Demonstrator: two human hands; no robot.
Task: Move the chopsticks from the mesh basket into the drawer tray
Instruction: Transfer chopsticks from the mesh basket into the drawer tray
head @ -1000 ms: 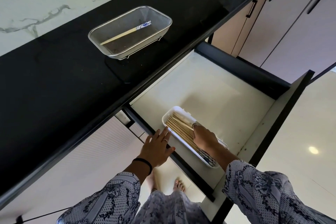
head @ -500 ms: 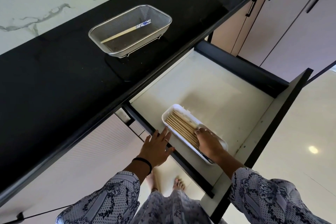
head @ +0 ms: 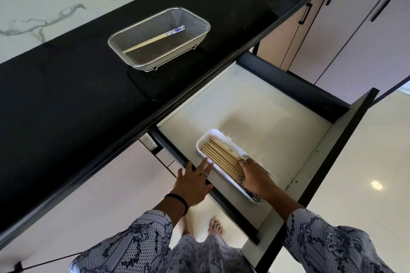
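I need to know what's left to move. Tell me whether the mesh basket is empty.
Not empty. The mesh basket on the black counter holds one pair of chopsticks, lying diagonally, blue-patterned ends toward the far corner.

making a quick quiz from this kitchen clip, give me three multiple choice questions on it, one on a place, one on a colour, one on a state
1. Where does the mesh basket stand?
A. on the black counter
B. inside the drawer
C. on the floor

2. What colour is the drawer tray?
A. red
B. white
C. black

3. What is the state of the drawer?
A. shut
B. pulled open
C. taken out and on the counter

Answers:
1 A, the basket sits on the black counter, above the drawer, with chopsticks lying in it.
2 B, the tray's rim is white around the row of wooden chopsticks.
3 B, the pale drawer floor is exposed, the right hand lies on the tray's chopsticks and the left hand rests at the drawer's near edge.
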